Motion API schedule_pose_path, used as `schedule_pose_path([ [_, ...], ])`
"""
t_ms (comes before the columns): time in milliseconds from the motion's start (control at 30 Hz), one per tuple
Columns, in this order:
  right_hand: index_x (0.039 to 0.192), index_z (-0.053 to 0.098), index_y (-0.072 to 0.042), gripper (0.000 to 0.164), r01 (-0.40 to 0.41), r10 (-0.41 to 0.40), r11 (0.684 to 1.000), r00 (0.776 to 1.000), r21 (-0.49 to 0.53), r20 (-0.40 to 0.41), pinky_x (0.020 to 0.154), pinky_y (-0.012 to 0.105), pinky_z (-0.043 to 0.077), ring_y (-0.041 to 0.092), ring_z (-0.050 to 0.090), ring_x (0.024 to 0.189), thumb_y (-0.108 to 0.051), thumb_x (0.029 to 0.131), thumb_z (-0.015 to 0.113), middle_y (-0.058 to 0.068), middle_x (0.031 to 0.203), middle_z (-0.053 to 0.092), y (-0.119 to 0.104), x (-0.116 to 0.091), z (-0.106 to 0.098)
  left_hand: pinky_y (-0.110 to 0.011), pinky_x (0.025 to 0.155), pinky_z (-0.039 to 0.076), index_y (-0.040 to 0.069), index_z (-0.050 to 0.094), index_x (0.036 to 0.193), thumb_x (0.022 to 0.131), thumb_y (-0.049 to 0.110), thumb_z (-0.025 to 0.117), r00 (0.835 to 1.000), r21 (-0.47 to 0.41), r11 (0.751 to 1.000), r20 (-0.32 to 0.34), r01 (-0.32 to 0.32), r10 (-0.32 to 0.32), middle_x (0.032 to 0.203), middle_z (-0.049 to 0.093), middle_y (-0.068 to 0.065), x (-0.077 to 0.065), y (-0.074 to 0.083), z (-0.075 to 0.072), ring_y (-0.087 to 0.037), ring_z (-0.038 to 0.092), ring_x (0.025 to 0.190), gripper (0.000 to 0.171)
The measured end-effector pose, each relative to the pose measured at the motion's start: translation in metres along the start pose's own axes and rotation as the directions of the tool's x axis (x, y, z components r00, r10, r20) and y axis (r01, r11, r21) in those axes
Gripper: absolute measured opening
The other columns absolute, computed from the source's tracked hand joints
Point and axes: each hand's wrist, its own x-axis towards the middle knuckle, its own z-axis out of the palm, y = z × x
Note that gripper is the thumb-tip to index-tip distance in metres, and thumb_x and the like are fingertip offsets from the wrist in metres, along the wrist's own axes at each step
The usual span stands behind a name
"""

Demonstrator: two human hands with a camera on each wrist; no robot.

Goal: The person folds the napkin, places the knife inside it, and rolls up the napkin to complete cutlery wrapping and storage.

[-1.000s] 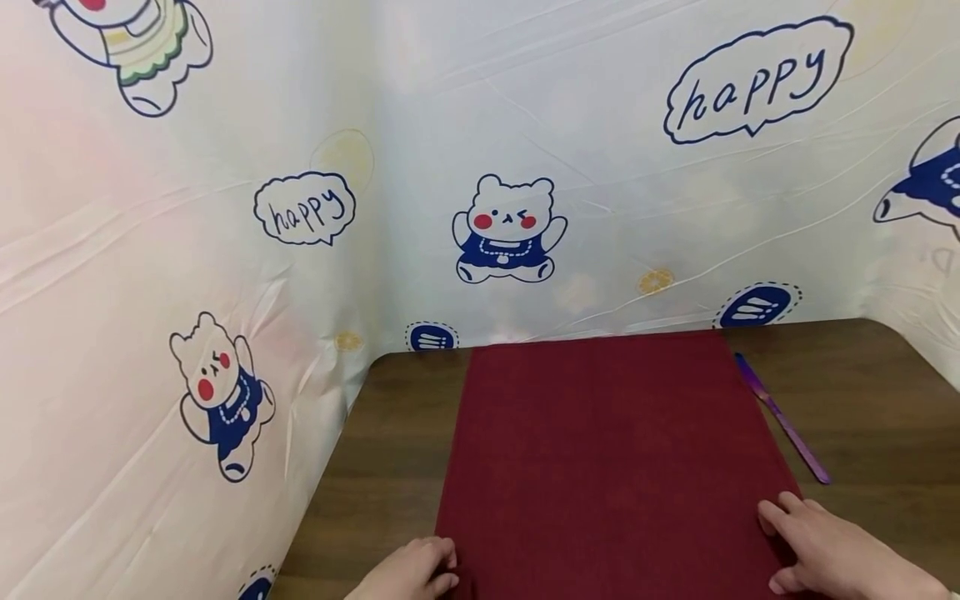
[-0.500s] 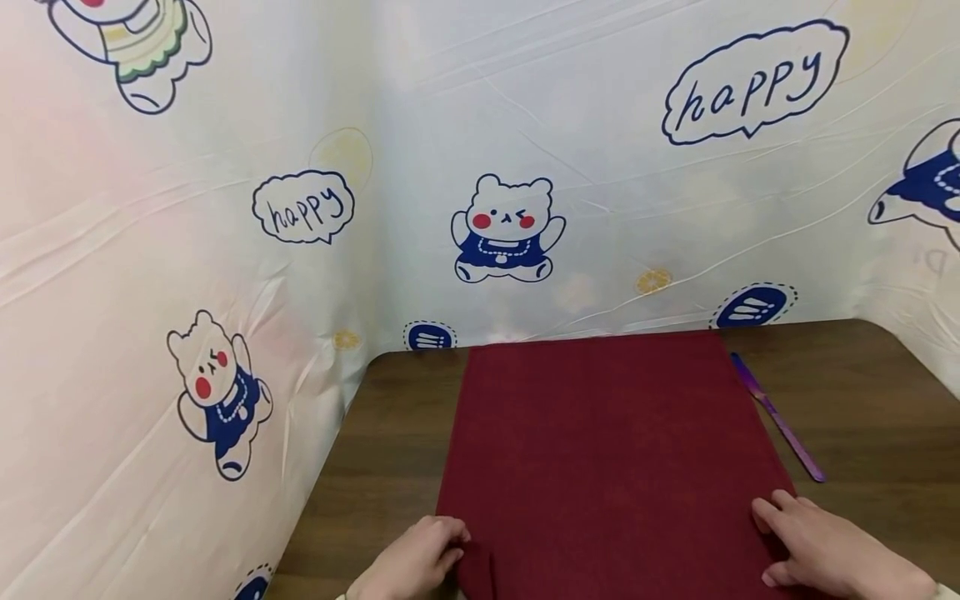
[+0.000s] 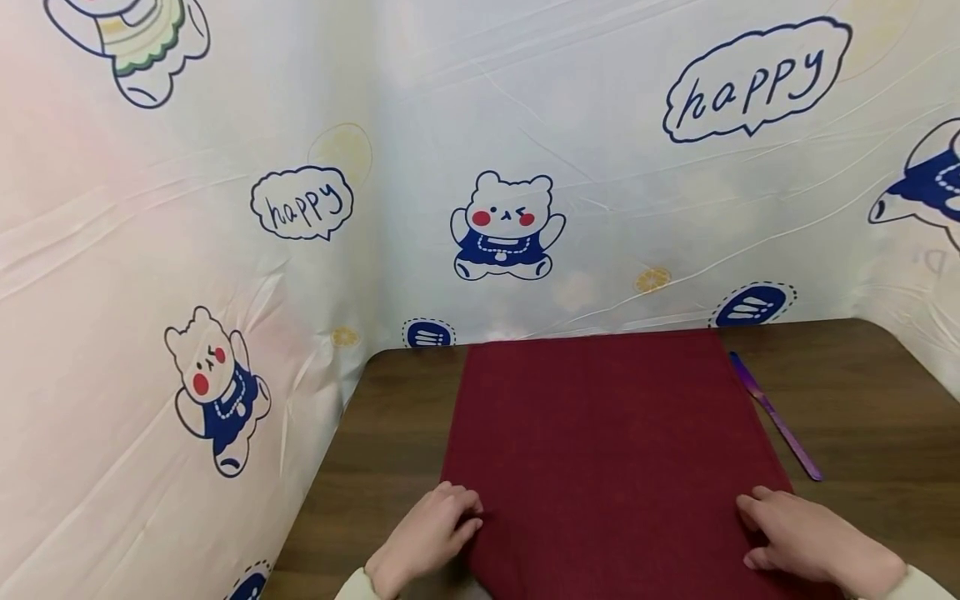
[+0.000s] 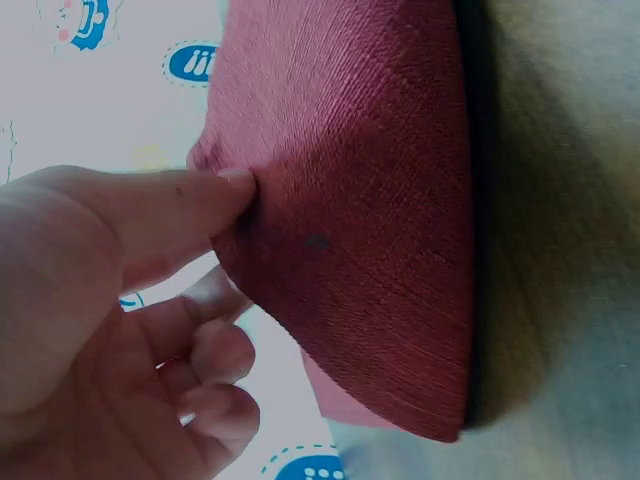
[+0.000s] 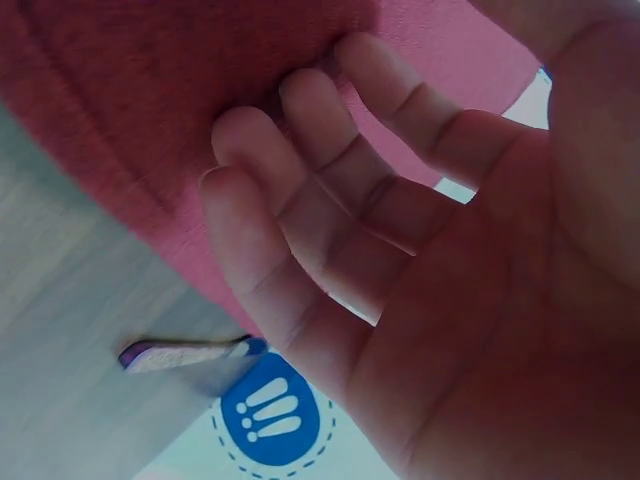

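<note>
A dark red cloth (image 3: pixel 600 442) lies spread over the table. In the head view my left hand (image 3: pixel 427 533) is at its near left side. The left wrist view shows the thumb and a finger of that hand pinching the edge of the cloth (image 4: pixel 370 200), whose near corner is lifted off the table. My right hand (image 3: pixel 810 533) rests on the cloth's right side. In the right wrist view its fingers (image 5: pixel 330 190) are loosely bent, with the tips on or close to the fabric, not gripping it. The thumb tip is out of that view.
A purple table knife (image 3: pixel 776 417) lies on the brown wooden table (image 3: pixel 885 417), just right of the cloth. Behind and to the left hangs a pale curtain (image 3: pixel 615 108) printed with bears; it meets the table's back edge.
My left hand has moved forward and a little right with the cloth's near left edge, lifting it. The right hand has shifted slightly left. The knife has stayed put.
</note>
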Motion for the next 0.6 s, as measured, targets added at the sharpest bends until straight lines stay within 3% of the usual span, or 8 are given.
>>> schedule_pose_path([
  [167, 0.076, 0.045, -0.020, 0.038, 0.076, -0.076, 0.997, 0.997, 0.001, -0.026, 0.055, 0.028, 0.035, 0.002, 0.039, 0.063, -0.039, 0.075, 0.079, -0.007, 0.075, 0.042, -0.004, 0.007, -0.001, -0.015, 0.065, 0.043, 0.020, 0.064, 0.085, 0.090, 0.012, 0.065, 0.997, -0.104, 0.993, 0.057, 0.052, -0.046, 0.079, 0.059, 0.014, 0.011, 0.001, -0.001, 0.003, 0.049, 0.071, 0.010],
  [300, 0.073, 0.043, -0.022, 0.037, 0.113, -0.114, 0.993, 0.992, -0.017, -0.059, 0.054, 0.026, 0.033, 0.000, 0.037, 0.061, -0.039, 0.078, 0.076, -0.010, 0.073, 0.040, -0.012, 0.012, -0.001, -0.016, 0.064, 0.043, 0.017, 0.063, 0.086, 0.091, 0.011, 0.064, 0.996, -0.153, 0.986, 0.069, 0.063, -0.053, 0.081, 0.063, 0.011, 0.021, 0.003, -0.001, 0.003, 0.050, 0.069, 0.008],
  [600, 0.073, 0.043, -0.025, 0.034, 0.201, -0.198, 0.979, 0.978, 0.043, -0.068, 0.056, 0.022, 0.031, -0.002, 0.033, 0.061, -0.039, 0.083, 0.072, -0.014, 0.073, 0.038, -0.034, 0.021, -0.004, -0.022, 0.079, 0.050, 0.009, 0.066, 0.099, 0.092, 0.005, 0.061, 0.998, -0.171, 0.983, 0.041, 0.062, -0.056, 0.096, 0.068, 0.001, 0.033, 0.009, 0.003, -0.005, 0.060, 0.088, 0.010],
])
